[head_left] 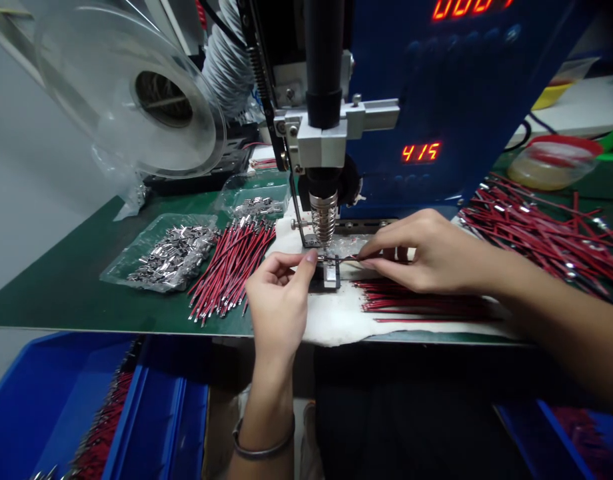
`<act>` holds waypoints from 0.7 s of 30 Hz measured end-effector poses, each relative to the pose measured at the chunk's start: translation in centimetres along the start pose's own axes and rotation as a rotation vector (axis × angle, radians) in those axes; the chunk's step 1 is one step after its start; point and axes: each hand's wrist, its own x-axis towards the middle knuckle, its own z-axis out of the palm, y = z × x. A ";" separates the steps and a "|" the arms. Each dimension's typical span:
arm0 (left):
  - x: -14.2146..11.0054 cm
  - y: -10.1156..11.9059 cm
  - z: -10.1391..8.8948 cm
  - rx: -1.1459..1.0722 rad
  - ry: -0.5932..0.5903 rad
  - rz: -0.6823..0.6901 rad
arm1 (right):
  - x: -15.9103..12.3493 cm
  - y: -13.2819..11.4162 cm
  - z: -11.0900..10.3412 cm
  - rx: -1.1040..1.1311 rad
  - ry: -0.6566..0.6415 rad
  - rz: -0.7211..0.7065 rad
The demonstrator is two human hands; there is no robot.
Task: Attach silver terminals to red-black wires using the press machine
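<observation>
My right hand (419, 257) pinches a thin dark wire (347, 259) between thumb and fingers. The wire points left to a small metal fixture (330, 275) under the soldering machine's spring-wrapped tip (324, 217). At the fixture's left side, my left hand (281, 293) is closed, thumb against forefinger, on a small metal connector (321, 257). The connector's far end lies at the wire's tip; whether they touch is too small to tell. Below my right hand lies a row of red and black wires (426, 303) on a white cloth (331, 323).
Left of the fixture are a bundle of red-black wires (231, 267) and a clear tray (114, 273) of metal connectors. A large clear spool (106, 100) stands behind. More wires (546, 227) are heaped right, by a red-lidded tub (551, 167). Blue bins (156, 413) sit below the table edge.
</observation>
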 end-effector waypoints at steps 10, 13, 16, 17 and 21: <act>0.1 -0.1 0.0 0.021 0.009 0.001 | 0.0 -0.2 0.0 0.031 0.030 -0.038; 0.1 -0.1 0.0 0.020 0.005 0.004 | 0.1 -0.3 0.2 0.033 0.045 -0.037; 0.1 -0.1 0.0 0.004 0.002 0.007 | 0.2 -0.5 0.4 0.014 0.056 -0.041; 0.1 -0.1 0.0 -0.003 0.004 0.006 | 0.3 -0.6 0.5 0.007 0.064 -0.043; 0.1 0.0 0.1 -0.013 0.005 -0.004 | 0.5 -0.8 1.0 -0.006 0.093 -0.047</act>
